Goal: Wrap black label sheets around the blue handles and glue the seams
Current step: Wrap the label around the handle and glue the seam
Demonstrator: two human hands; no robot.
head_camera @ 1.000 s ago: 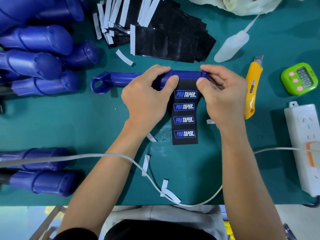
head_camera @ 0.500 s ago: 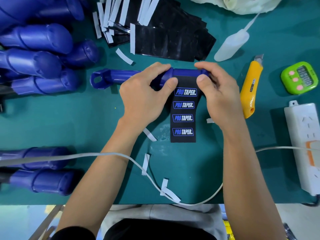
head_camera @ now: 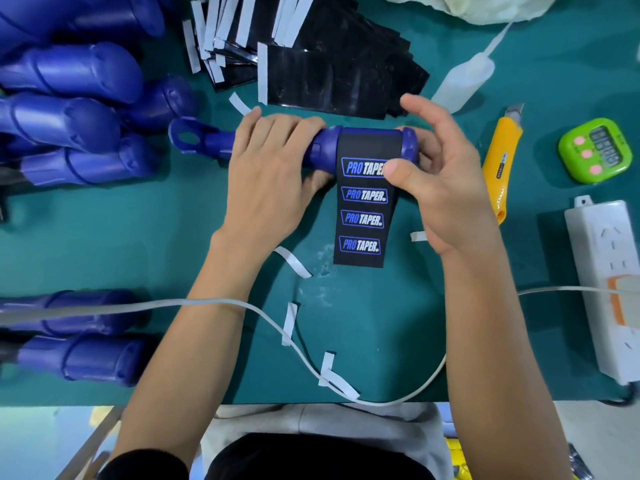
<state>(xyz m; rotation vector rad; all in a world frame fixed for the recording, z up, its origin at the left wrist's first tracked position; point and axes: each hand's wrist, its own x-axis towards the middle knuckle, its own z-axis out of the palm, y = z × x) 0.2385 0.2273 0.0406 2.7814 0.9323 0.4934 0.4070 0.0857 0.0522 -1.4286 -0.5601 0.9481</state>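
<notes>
A blue handle (head_camera: 207, 143) lies crosswise on the green mat, its ring end pointing left. A black label sheet (head_camera: 363, 220) printed "PRO TAPER" several times hangs from its thick right end down onto the mat. My left hand (head_camera: 270, 181) grips the handle's middle, fingers curled over the top. My right hand (head_camera: 440, 174) holds the handle's right end cap, its thumb pressing the label's top logo against the handle while the fingers lift above. A white glue bottle (head_camera: 464, 77) lies behind my right hand.
Loose black label sheets (head_camera: 329, 74) with white backing strips are piled at the back. Bare blue handles (head_camera: 69, 109) are heaped at left, two more (head_camera: 76, 355) at lower left. A yellow utility knife (head_camera: 500, 157), green timer (head_camera: 594, 150), white power strip (head_camera: 609, 289) and cable (head_camera: 242, 306) lie around.
The handle has rolled so more label covers its top. My left hand slid left along the shaft, and my right hand's fingers lifted off the end.
</notes>
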